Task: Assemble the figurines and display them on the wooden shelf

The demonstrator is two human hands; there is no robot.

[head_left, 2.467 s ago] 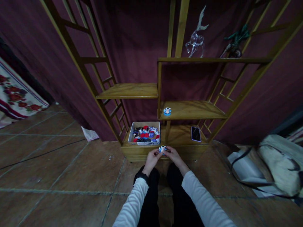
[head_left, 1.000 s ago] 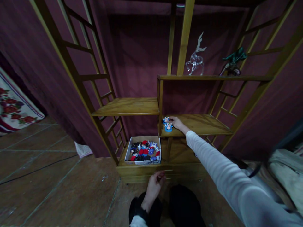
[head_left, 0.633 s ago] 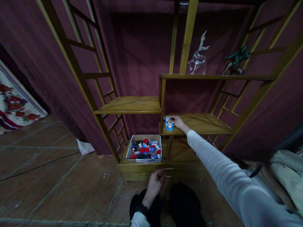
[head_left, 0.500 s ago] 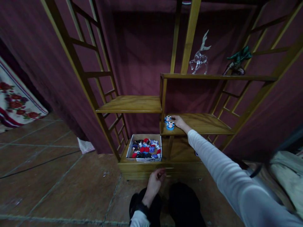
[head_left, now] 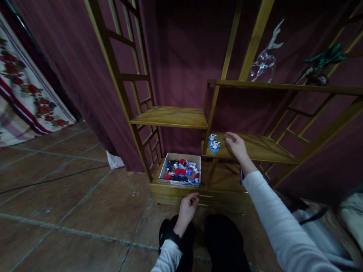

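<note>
My right hand [head_left: 236, 146] hovers over the lower right shelf [head_left: 258, 148], fingers stretched out and holding nothing. Just left of it, and apart from it, two small figurines stand by the shelf's left post: a rear figurine [head_left: 212, 138] and a front figurine [head_left: 214, 146], both on blue round bases. Below, my left hand [head_left: 189, 207] hangs in front of the drawers, its fingers loosely bent with nothing visible in them. An open cardboard box [head_left: 163, 174] on the bottom board holds several more figurines [head_left: 183, 170], some with red bases turned up.
A wooden display rack frames the scene, with a higher left shelf [head_left: 172, 116]. A clear deer ornament [head_left: 264, 64] and a green and brown ornament [head_left: 320, 64] stand on the upper right shelf. A dark cable [head_left: 70, 176] lies across the tiled floor.
My right hand has let go of the rear figurine and drawn away to the right, its fingers opening. The view has shifted slightly; the left hand keeps about the same place.
</note>
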